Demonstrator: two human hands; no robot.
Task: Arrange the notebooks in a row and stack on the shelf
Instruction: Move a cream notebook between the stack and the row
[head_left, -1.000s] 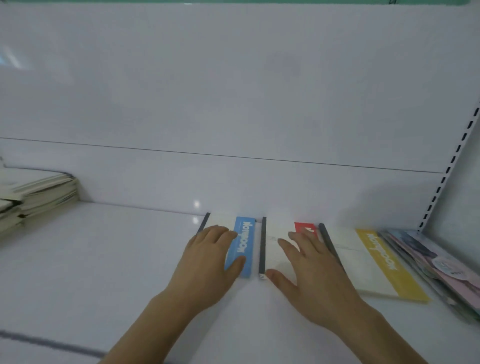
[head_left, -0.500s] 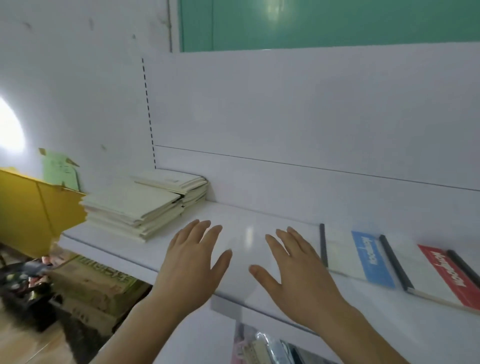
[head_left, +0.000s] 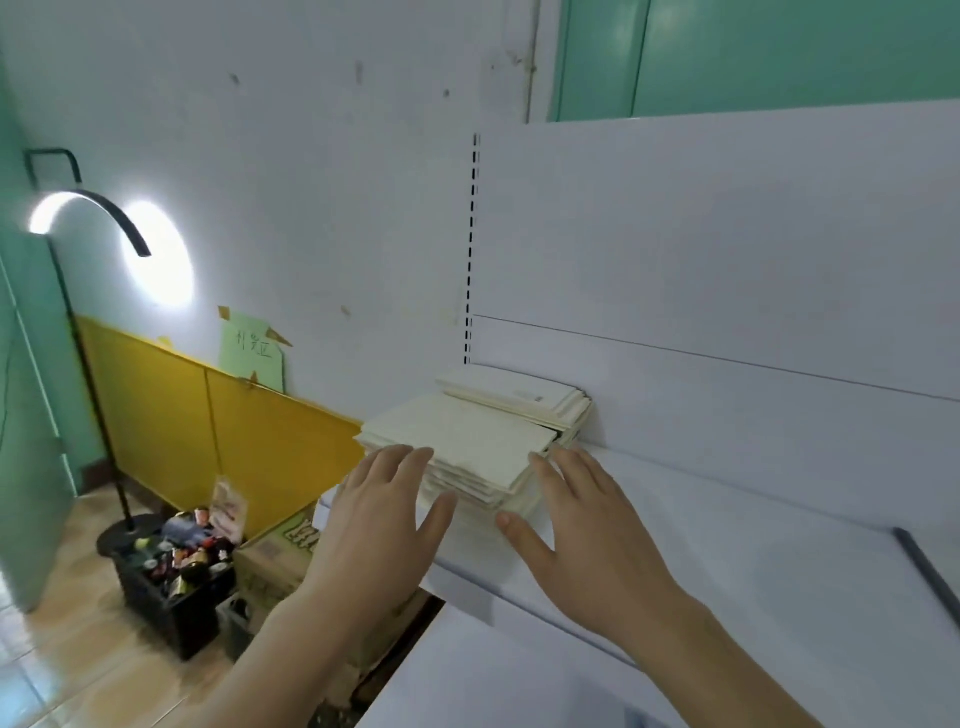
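Both hands, left (head_left: 382, 512) and right (head_left: 582, 525), spread flat, flank loose, slippery notebooks (head_left: 467, 447); best squeezed by the side edges.

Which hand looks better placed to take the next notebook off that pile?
Probably the left hand: its fingertips already overlap the near corner of the cream notebook pile. The right hand, also open, reaches the pile's right side, so it's close.
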